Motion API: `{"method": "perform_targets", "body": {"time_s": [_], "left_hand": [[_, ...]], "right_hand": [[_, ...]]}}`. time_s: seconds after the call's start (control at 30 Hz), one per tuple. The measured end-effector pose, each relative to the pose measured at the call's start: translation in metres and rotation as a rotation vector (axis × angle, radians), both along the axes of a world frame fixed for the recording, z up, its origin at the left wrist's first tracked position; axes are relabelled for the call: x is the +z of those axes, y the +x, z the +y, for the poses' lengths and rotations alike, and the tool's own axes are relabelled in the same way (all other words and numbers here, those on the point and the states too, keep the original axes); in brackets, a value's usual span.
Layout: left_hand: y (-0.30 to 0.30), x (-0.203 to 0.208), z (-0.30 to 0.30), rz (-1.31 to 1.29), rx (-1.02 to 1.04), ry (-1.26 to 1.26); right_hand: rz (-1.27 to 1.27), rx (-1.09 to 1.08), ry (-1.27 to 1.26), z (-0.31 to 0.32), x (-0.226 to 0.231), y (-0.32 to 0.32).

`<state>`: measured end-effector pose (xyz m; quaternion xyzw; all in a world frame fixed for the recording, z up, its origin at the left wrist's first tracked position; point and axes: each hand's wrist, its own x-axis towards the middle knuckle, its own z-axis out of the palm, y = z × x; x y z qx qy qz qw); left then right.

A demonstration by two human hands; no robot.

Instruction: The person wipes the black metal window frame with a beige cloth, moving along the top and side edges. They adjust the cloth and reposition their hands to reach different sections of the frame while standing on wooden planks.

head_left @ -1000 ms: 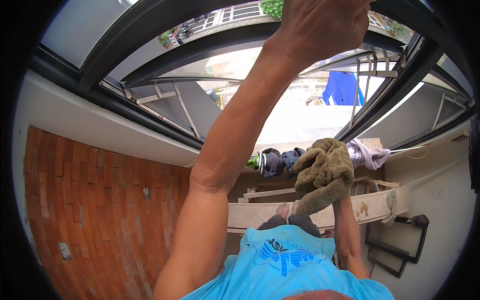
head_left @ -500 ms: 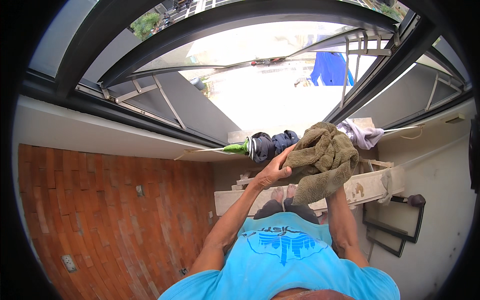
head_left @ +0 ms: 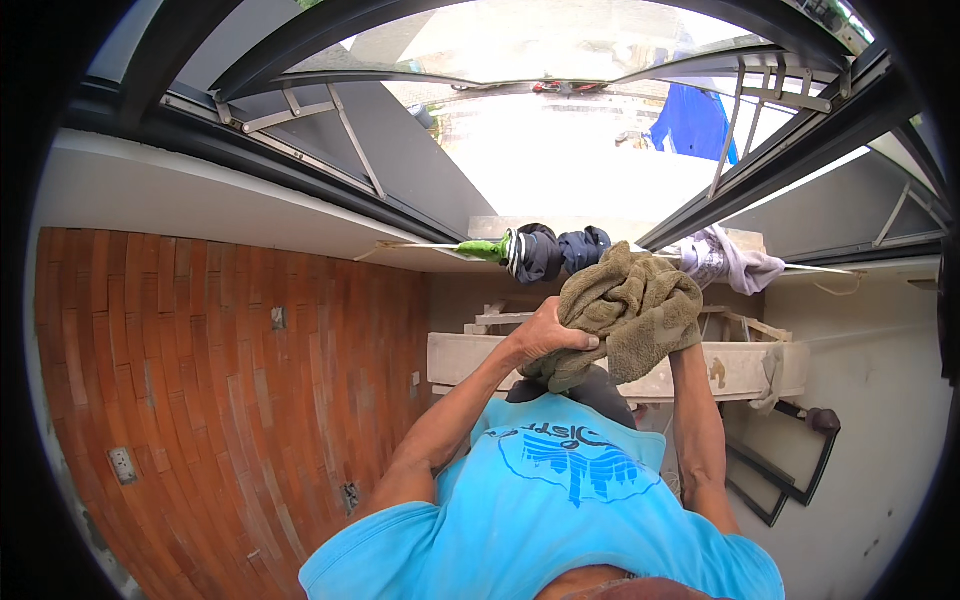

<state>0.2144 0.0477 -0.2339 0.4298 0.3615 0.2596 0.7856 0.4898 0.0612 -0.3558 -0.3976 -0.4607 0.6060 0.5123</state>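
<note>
A bunched olive-green towel (head_left: 632, 310) is held up in front of my chest, between both hands. My left hand (head_left: 545, 335) grips its left side, thumb on top and the other fingers partly under the folds. My right forearm (head_left: 700, 430) reaches up to the towel's right side, where the cloth covers my right hand and hides its fingers. Just beyond the towel, clothes are strung on a thin white rod: a green piece (head_left: 484, 250), dark garments (head_left: 550, 252) and a pale lilac garment (head_left: 730, 260).
Ahead are dark-framed windows with metal stays (head_left: 340, 140), open to the bright outside. A pale plank (head_left: 465, 358) on a wooden frame lies below the towel. To the left is a brick wall (head_left: 230, 380); a black frame (head_left: 780, 490) leans by the right wall.
The towel and both hands have come a little nearer my body, and its folds have shifted, with the loose end drawn in. The view has tilted slightly.
</note>
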Motion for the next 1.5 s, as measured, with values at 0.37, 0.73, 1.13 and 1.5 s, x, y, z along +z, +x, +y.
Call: {"method": "perform_targets", "body": {"time_s": [0.37, 0.73, 1.13, 1.5], "left_hand": [[-0.073, 0.026, -0.014, 0.252, 0.101, 0.03], [-0.06, 0.064, -0.022, 0.137, 0.324, 0.029], [-0.064, 0.051, -0.013, 0.385, 0.278, 0.13], [-0.063, 0.05, -0.013, 0.468, 0.16, 0.135]], "right_hand": [[0.13, 0.362, -0.486, -0.06, 0.043, 0.067], [0.661, 0.182, -0.747, -0.105, 0.009, 0.071], [0.787, -0.276, -0.679, -0.144, -0.005, 0.015], [-0.484, -0.32, -0.482, -0.157, -0.031, -0.04]]}}
